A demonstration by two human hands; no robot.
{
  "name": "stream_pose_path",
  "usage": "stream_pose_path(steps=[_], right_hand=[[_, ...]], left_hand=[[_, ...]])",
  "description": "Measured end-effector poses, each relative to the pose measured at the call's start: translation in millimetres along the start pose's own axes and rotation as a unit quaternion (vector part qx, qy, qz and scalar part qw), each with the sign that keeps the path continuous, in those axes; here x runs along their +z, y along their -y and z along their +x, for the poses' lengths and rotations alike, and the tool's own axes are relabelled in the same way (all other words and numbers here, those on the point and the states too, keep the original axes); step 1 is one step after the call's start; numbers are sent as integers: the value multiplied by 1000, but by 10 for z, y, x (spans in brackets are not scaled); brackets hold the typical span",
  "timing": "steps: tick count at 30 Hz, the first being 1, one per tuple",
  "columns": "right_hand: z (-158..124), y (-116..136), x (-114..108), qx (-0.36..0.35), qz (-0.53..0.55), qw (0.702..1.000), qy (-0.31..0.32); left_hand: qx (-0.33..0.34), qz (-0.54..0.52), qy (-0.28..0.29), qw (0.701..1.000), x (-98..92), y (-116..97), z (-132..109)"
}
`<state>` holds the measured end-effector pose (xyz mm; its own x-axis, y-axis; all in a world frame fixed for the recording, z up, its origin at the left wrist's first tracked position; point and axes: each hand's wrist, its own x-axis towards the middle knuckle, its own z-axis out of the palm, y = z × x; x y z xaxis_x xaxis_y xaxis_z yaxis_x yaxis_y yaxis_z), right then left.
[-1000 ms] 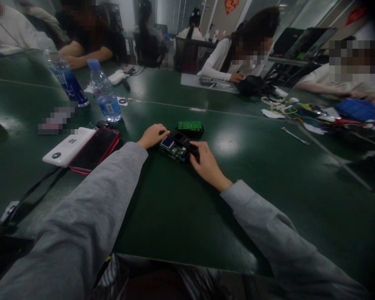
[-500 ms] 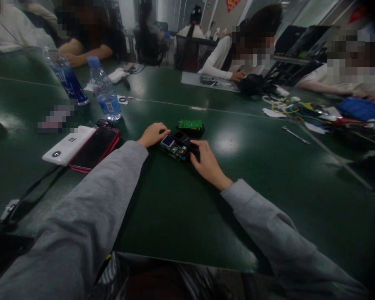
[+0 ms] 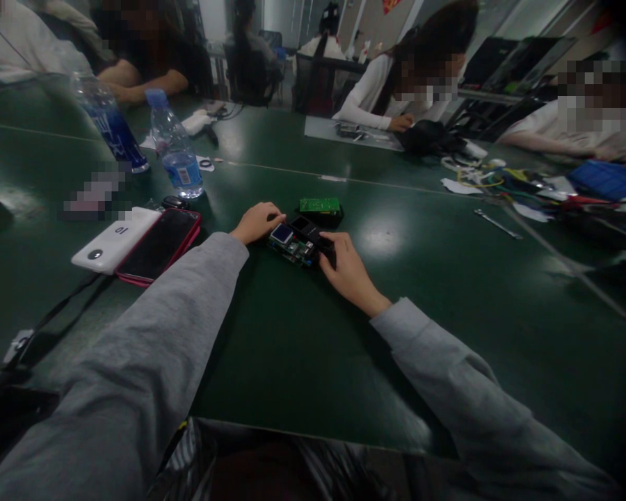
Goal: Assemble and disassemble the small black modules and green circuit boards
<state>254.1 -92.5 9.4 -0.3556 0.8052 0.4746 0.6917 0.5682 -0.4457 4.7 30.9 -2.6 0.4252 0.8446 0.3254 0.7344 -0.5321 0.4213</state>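
A circuit board with a small screen [image 3: 293, 245] lies on the green table [image 3: 292, 334], touching a black case [image 3: 309, 228] just behind it. My left hand [image 3: 257, 222] is at the left end of these parts, its fingers curled round the far left corner. From the right, my right hand [image 3: 348, 268] pinches the right end of the black case between thumb and fingers. Behind them, a green circuit board [image 3: 319, 205] rests on a dark piece whose shape is hard to make out.
Left of my hands are a red-cased phone [image 3: 161, 243], a white power bank [image 3: 115, 240] and two bottles, one clear [image 3: 181, 167]. A wrench [image 3: 497, 223] and tangled cables [image 3: 485, 174] lie to the right. Other people sit across the table.
The view has shifted slightly. Both hands keep the same hold on the parts, and nothing else has visibly moved on the near table.
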Motion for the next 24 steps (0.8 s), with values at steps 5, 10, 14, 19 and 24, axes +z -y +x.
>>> stream_pose_path(steps=[5,10,14,19,24], right_hand=[[-7,-31,14,-2,-1,1000,1],[-7,-34,14,-5,2,1000,-1],[-3,-35,20,-10,4,1000,-6],[-2,-11,8,-11,3,1000,-5],[-3,16,-9,0,7,1000,0]], left_hand=[[3,-2,3,1000,7,23,4],[2,4,2,1000,13,21,7],[4,7,-3,1000,10,6,5],[3,-1,0,1000,9,17,4],[1,-1,1,1000,15,31,7]])
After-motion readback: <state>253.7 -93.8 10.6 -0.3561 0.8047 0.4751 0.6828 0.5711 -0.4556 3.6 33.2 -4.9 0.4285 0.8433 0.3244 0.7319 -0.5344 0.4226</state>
